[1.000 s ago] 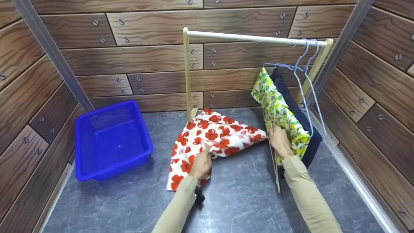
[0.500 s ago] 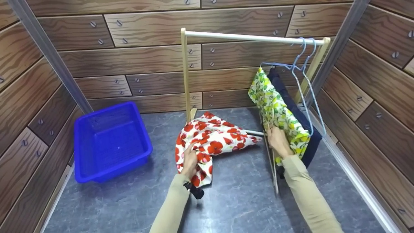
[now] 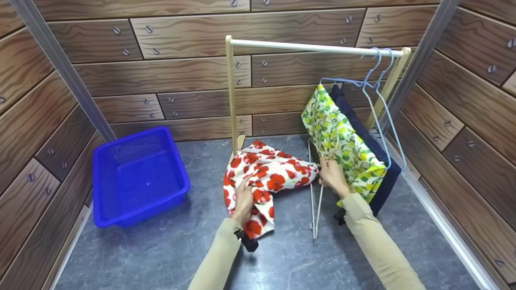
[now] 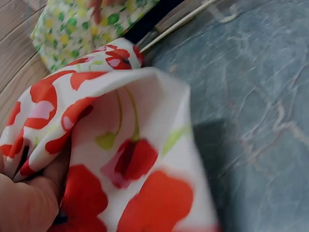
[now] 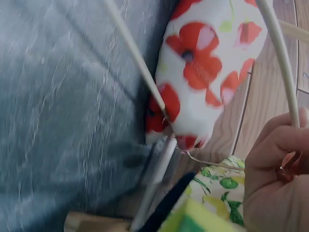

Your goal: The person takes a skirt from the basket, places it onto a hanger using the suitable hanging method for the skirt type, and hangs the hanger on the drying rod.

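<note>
A white cloth with red flowers (image 3: 276,181) lies bunched in front of the rack, its right end drawn to a narrow tip. My left hand (image 3: 244,201) grips its near side; in the left wrist view the thumb (image 4: 36,200) presses into a fold and a loose flap hangs open. My right hand (image 3: 332,173) holds a thin pale hanger (image 3: 319,205), upright and edge-on beside the cloth's tip. In the right wrist view my fingers curl round the hanger's bar (image 5: 278,48). Close behind that hand hangs a lemon-print cloth (image 3: 322,117).
A wooden rack with a white rail (image 3: 298,45) stands at the back. Two blue hangers (image 3: 365,83) hang at its right end, bearing the lemon-print cloth and a dark navy cloth (image 3: 389,193). A blue plastic basket (image 3: 183,185) sits on the grey floor at left.
My left hand has gathered the flowered cloth, so its near-left part is drawn in and bunched. My right hand has moved left with the pale hanger, away from the lemon-print cloth.
</note>
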A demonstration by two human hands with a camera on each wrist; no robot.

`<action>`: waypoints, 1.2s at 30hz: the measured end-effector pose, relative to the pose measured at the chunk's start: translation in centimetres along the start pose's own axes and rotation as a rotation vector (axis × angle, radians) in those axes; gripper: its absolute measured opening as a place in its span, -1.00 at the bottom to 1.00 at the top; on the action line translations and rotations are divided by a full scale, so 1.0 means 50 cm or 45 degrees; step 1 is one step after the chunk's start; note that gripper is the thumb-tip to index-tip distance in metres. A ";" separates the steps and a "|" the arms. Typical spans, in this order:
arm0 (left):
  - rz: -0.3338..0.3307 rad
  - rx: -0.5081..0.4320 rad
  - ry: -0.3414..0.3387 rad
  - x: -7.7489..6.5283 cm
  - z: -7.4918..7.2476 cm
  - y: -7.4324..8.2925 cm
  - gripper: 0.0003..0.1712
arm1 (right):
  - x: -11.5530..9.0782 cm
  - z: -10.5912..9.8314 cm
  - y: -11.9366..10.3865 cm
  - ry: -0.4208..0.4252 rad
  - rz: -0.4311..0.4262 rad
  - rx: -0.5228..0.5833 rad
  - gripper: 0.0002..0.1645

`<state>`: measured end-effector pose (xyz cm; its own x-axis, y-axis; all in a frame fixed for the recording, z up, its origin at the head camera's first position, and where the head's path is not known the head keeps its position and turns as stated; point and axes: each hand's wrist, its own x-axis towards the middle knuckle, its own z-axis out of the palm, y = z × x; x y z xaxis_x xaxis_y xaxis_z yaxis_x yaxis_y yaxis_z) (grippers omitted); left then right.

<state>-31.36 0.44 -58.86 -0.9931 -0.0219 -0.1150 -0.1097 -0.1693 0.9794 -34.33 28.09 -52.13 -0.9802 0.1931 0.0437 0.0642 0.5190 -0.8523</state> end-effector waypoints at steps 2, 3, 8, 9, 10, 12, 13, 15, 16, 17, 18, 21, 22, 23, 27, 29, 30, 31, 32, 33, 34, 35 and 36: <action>0.086 0.100 -0.073 -0.005 0.010 -0.003 -0.43 | -0.001 0.006 -0.001 -0.024 0.020 0.072 -0.51; 0.137 0.170 -0.104 -0.007 0.015 -0.005 -0.43 | -0.002 0.009 -0.002 -0.032 0.014 0.091 -0.50; 0.356 0.496 -0.302 -0.027 0.038 -0.014 -0.41 | -0.004 0.025 -0.006 -0.056 -0.014 0.224 -0.54; 0.389 0.576 -0.344 -0.032 0.042 -0.015 -0.40 | -0.005 0.027 -0.006 -0.062 -0.016 0.248 -0.56; 0.434 0.641 -0.399 -0.036 0.045 -0.017 -0.38 | -0.006 0.030 -0.007 -0.066 -0.016 0.273 -0.58; 0.537 0.811 -0.500 -0.044 0.053 -0.021 -0.34 | -0.008 0.034 -0.011 -0.087 -0.007 0.324 -0.61; 0.565 0.888 -0.553 -0.049 0.056 -0.022 -0.33 | -0.009 0.036 -0.013 -0.098 0.000 0.339 -0.62; 0.632 1.024 -0.637 -0.055 0.063 -0.025 -0.31 | -0.011 0.039 -0.016 -0.117 0.018 0.337 -0.56; 0.660 1.100 -0.669 -0.058 0.067 -0.025 -0.31 | -0.012 0.040 -0.019 -0.124 0.030 0.343 -0.53; 0.684 1.186 -0.692 -0.061 0.071 -0.025 -0.32 | -0.014 0.042 -0.021 -0.135 0.041 0.354 -0.52; 0.714 1.268 -0.717 -0.064 0.074 -0.024 -0.33 | -0.014 0.043 -0.022 -0.140 0.050 0.348 -0.50; 0.801 1.492 -0.765 -0.073 0.085 -0.020 -0.40 | -0.017 0.046 -0.027 -0.164 0.053 0.336 -0.50; 0.852 1.562 -0.774 -0.075 0.088 -0.019 -0.42 | -0.017 0.047 -0.029 -0.168 0.051 0.335 -0.51; 0.914 1.617 -0.778 -0.077 0.091 -0.019 -0.44 | -0.017 0.047 -0.030 -0.172 0.050 0.328 -0.52; 1.113 1.648 -0.725 -0.080 0.099 -0.024 -0.46 | -0.016 0.042 -0.029 -0.159 0.070 0.314 -0.48; 1.149 1.575 -0.665 -0.079 0.101 -0.026 -0.38 | -0.015 0.036 -0.027 -0.160 0.086 0.320 -0.45; 1.155 1.529 -0.637 -0.079 0.102 -0.027 -0.31 | -0.015 0.034 -0.026 -0.166 0.093 0.324 -0.45; 1.163 1.489 -0.611 -0.078 0.104 -0.026 -0.24 | -0.015 0.031 -0.025 -0.168 0.100 0.322 -0.45; 1.174 1.461 -0.596 -0.077 0.105 -0.027 -0.23 | -0.015 0.030 -0.025 -0.176 0.103 0.323 -0.45; 1.188 1.456 -0.589 -0.077 0.107 -0.027 -0.25 | -0.016 0.029 -0.026 -0.180 0.101 0.324 -0.47; 1.208 1.477 -0.586 -0.077 0.109 -0.027 -0.27 | -0.017 0.028 -0.026 -0.174 0.095 0.304 -0.48; 1.221 1.511 -0.597 -0.077 0.112 -0.028 -0.34 | -0.018 0.028 -0.027 -0.168 0.088 0.284 -0.48; 1.227 1.548 -0.624 -0.078 0.114 -0.030 -0.40 | -0.019 0.029 -0.029 -0.162 0.081 0.266 -0.49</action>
<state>-27.55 6.37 -58.93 -0.6003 0.6855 0.4120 0.7962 0.5609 0.2268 -33.77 25.98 -51.70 -0.9920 0.1063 -0.0680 0.0991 0.3230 -0.9412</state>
